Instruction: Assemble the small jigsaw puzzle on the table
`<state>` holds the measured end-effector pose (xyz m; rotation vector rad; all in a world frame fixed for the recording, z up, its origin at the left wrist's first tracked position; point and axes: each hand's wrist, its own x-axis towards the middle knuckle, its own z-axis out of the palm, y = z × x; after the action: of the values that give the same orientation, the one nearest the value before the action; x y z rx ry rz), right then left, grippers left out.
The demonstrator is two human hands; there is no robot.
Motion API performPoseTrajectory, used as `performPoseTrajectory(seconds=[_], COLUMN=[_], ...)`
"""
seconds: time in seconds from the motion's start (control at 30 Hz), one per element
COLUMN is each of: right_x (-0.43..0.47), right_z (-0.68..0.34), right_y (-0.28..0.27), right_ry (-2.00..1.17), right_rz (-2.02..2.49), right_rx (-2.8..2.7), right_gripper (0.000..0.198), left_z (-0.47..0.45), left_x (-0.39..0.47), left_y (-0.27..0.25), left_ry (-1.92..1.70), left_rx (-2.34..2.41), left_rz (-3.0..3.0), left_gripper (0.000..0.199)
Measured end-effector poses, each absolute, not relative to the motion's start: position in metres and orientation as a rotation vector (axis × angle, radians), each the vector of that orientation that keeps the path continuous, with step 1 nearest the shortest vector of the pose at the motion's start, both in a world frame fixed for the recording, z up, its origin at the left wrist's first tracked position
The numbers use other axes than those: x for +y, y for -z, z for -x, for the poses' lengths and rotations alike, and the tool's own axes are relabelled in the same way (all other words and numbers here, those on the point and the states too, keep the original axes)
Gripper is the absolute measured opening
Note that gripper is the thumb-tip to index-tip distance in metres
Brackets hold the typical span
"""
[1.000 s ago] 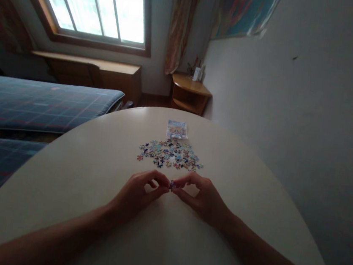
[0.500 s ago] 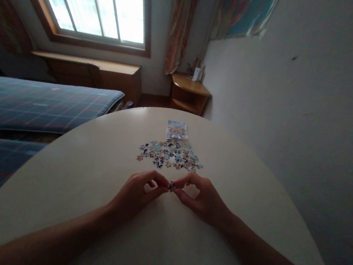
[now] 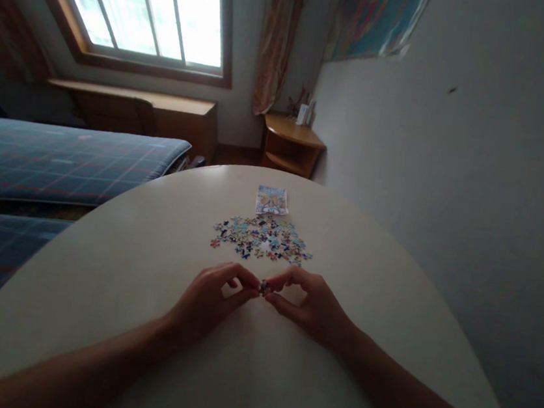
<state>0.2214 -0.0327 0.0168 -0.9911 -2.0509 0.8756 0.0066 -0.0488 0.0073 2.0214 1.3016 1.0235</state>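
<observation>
We've got one small patterned puzzle piece [image 3: 264,287] between both hands, on the near side of the tabletop [image 3: 149,249]. Left hand [image 3: 210,292]: grip pinching one side of it, thumb and index finger. Right hand [image 3: 317,301]: grip pinching the opposite side, same way. Too small for us to tell if it's single or a couple fitted together. Progress, our read: very early. Done: at most whatever is joined in hand. Left: practically everything; the loose pieces [image 3: 269,228] lie scattered in one spread just beyond the fingertips, and we can't make out any joined section there. Printed picture sheet [image 3: 272,201] lies at the far edge of that spread.
</observation>
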Motion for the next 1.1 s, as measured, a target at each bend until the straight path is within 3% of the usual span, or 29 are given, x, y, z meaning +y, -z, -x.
performPoseTrajectory(seconds=[1.1], right_x=[-0.0322], right_z=[-0.2223], right_y=[-0.0189], right_ry=[-0.770], right_rz=[1.056], right_rx=[-2.071], right_gripper=[0.011], left_z=[-0.0052], left_x=[-0.0467], left_y=[-0.0071], left_ry=[-1.014], left_rx=[1.277], left_rz=[-2.026], left_gripper=[0.006])
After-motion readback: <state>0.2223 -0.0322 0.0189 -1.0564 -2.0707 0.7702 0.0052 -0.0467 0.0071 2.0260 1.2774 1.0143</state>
